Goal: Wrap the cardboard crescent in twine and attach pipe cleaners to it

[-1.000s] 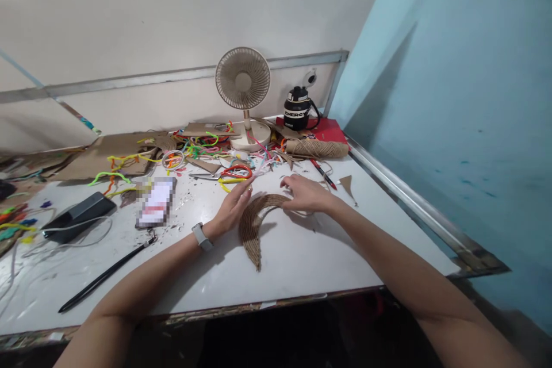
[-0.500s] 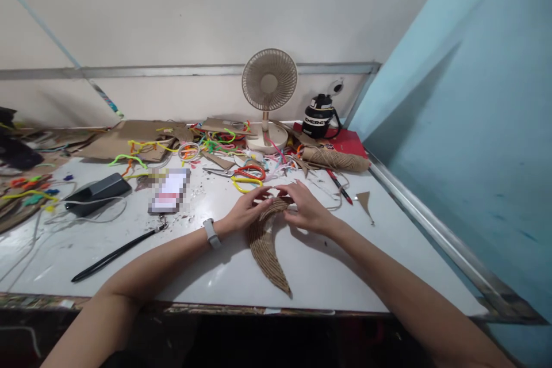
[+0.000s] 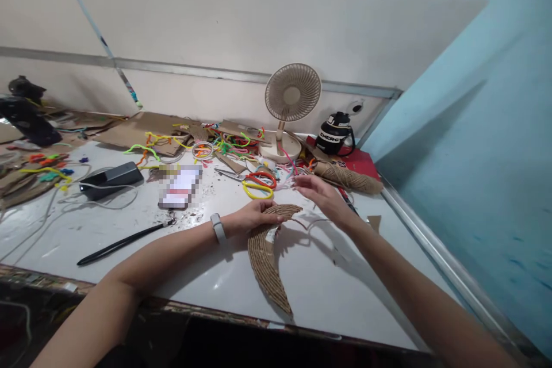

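A brown crescent-shaped piece wrapped in jute twine (image 3: 267, 253) lies on the white table (image 3: 328, 293) near its front edge. My left hand (image 3: 250, 219), with a white band on the wrist, rests flat on the crescent's upper end. My right hand (image 3: 321, 195) hovers just above and to the right of that end, fingers spread, with a thin strand of twine (image 3: 313, 223) trailing below it; I cannot tell whether the fingers pinch it. A roll of jute twine (image 3: 347, 177) lies behind my right hand.
Scissors with red and yellow handles (image 3: 254, 183), a phone (image 3: 180, 187), a black power bank (image 3: 111, 175), a black stylus-like strap (image 3: 121, 244), colourful pipe cleaners (image 3: 215, 144), cardboard sheets (image 3: 138, 132), a small desk fan (image 3: 292, 98) and a black mug (image 3: 334, 133) crowd the back. A blue wall stands to the right.
My right hand has lifted off the crescent and moved up and to the right. My left hand stays on the crescent's upper end. The view has swung left.
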The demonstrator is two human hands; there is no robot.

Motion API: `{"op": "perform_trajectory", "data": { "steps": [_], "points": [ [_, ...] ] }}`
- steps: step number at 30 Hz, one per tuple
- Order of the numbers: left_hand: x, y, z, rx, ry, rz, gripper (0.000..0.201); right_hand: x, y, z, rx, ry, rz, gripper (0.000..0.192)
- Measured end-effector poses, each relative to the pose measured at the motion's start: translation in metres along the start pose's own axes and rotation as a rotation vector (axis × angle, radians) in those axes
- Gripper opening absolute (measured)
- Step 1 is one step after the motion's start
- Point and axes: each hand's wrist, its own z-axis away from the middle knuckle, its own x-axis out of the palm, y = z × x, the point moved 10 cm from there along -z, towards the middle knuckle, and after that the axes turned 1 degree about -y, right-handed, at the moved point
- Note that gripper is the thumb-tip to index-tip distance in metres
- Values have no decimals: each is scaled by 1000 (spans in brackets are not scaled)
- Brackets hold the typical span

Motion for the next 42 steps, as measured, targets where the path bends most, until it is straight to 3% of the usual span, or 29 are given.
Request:
{"op": "perform_trajectory", "data": {
  "steps": [3, 6, 7, 9, 12, 18, 21, 24, 27, 30, 35, 36, 38, 40, 42],
  "points": [
    [1, 2, 2, 7, -18, 12, 37, 20, -2, -38, 40, -214, 309, 27],
    [1, 1, 0, 33, -47, 42, 36, 65, -10, -64, -110, -464, 744, 27],
    [1, 0, -1, 47, -55, 51, 36, 78, -10, -71, -119, -503, 783, 26],
    [-2, -3, -3, 73, -66, 64, 36, 100, -8, -83, -115, -540, 826, 24],
    [-6, -11, -5, 67, -80, 60, 35, 118, -3, -96, -89, -536, 874, 38],
    [-7, -15, -6, 37, -74, 47, 40, 122, 5, -108, 62, -512, 940, 81],
    [-4, -14, -6, 10, -89, 51, 45, 123, 3, -112, 113, -501, 972, 78],
    [-3, -12, -4, 9, -84, 29, 45, 119, -3, -118, 142, -471, 996, 52],
    [-2, -8, -3, 25, -70, 34, 43, 102, -10, -125, 149, -420, 993, 40],
    [-7, -3, -4, 68, -21, 69, 40, 72, -15, -124, 157, -362, 950, 35],
    [-36, -1, -6, 69, 211, 228, 36, 4, -14, -95, 229, -162, 796, 34],
    [-40, -1, -6, 59, 242, 264, 35, -4, -12, -83, 240, -138, 726, 35],
    [-46, 2, -6, 61, 282, 320, 30, -16, -7, -57, 283, -45, 280, 42],
    [-51, 5, -6, 65, 316, 359, 24, -13, -2, -30, 305, -49, 2, 50],
    [-55, 4, -6, 27, 350, 407, 19, -4, -2, -6, 303, -106, -105, 53]
  ]
}}
